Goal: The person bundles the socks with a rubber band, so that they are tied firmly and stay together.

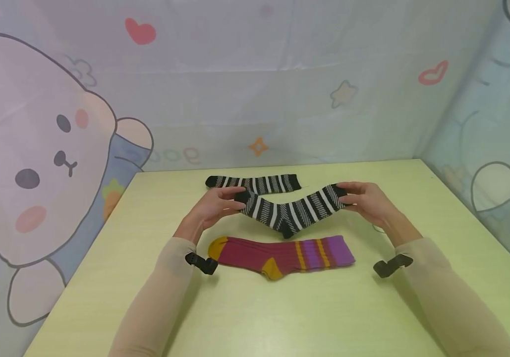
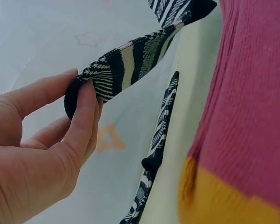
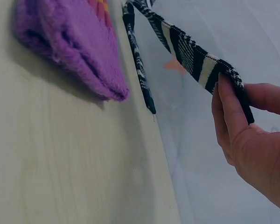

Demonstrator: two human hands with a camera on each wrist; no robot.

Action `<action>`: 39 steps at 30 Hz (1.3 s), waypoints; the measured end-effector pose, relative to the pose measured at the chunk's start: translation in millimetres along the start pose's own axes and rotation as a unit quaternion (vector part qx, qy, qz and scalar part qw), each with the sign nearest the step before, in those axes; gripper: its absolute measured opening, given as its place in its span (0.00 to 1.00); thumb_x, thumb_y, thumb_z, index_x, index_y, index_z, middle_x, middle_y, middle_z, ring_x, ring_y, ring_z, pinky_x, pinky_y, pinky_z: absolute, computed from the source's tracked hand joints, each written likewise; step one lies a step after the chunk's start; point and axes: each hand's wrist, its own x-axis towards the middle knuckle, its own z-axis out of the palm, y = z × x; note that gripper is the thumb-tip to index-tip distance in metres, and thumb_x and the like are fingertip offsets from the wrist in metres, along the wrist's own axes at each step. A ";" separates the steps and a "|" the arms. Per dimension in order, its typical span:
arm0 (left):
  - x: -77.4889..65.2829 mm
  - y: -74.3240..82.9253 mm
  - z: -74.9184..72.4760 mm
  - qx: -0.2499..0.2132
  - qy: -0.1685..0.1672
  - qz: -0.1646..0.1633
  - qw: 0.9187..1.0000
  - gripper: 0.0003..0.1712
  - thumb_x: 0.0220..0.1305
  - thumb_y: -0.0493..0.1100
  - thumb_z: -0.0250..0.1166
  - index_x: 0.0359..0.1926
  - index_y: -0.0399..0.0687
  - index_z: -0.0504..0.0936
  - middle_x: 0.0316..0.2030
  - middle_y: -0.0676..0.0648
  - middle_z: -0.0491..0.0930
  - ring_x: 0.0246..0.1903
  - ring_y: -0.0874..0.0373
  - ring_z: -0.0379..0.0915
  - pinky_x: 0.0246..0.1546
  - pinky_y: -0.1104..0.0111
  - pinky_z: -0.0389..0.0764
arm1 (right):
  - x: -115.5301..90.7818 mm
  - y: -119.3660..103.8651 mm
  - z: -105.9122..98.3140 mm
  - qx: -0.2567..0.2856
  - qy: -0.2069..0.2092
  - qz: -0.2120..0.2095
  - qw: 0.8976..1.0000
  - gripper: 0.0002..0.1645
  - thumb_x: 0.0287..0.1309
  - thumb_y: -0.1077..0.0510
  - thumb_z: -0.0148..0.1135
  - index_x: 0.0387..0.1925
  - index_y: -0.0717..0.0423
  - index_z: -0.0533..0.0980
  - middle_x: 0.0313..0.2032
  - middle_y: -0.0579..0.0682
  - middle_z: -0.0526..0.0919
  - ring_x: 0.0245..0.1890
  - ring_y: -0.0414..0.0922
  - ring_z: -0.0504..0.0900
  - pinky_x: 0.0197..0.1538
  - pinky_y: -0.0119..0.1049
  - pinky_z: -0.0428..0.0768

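Note:
A black-and-white striped sock hangs between both hands over the table, its middle sagging to the dark heel. My left hand pinches the black toe end between thumb and fingers; the left wrist view shows this hand at the dark tip. At the other end, my right hand grips the black cuff, and in the right wrist view the fingers lie along it. Behind the held sock lies a second striped sock. Nearer me, a maroon sock with yellow toe and heel and a purple cuff lies flat.
The pale yellow table ends at a cloth backdrop printed with hearts, stars and a cartoon animal. A black strap mount sits on the left wrist, another mount on the right.

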 end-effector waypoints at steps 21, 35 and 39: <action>-32.4 -9.2 -7.3 -0.005 -0.029 -0.009 1.000 0.31 0.66 0.26 0.62 0.70 0.34 0.69 0.72 0.40 0.61 0.66 0.43 0.64 0.56 0.59 0.78 | -32.7 -7.5 7.4 -0.016 -0.032 0.004 0.999 0.32 0.65 0.72 0.58 0.67 0.80 0.60 0.56 0.57 0.73 0.46 0.41 0.81 0.49 0.35 0.82; -49.9 -20.4 -17.8 0.029 -0.075 -0.028 0.996 0.32 0.66 0.27 0.62 0.70 0.30 0.66 0.69 0.32 0.62 0.56 0.50 0.74 0.56 0.61 0.77 | -40.2 3.9 20.9 -0.028 -0.097 0.033 0.994 0.33 0.64 0.73 0.57 0.68 0.80 0.60 0.64 0.73 0.65 0.51 0.46 0.80 0.55 0.40 0.80; -54.7 -20.6 -21.1 0.024 -0.081 -0.034 0.996 0.31 0.65 0.26 0.63 0.69 0.31 0.69 0.67 0.33 0.67 0.53 0.51 0.76 0.54 0.63 0.79 | -40.3 5.4 25.2 -0.026 -0.115 0.041 0.992 0.33 0.62 0.74 0.58 0.66 0.80 0.60 0.65 0.75 0.62 0.50 0.48 0.80 0.55 0.42 0.80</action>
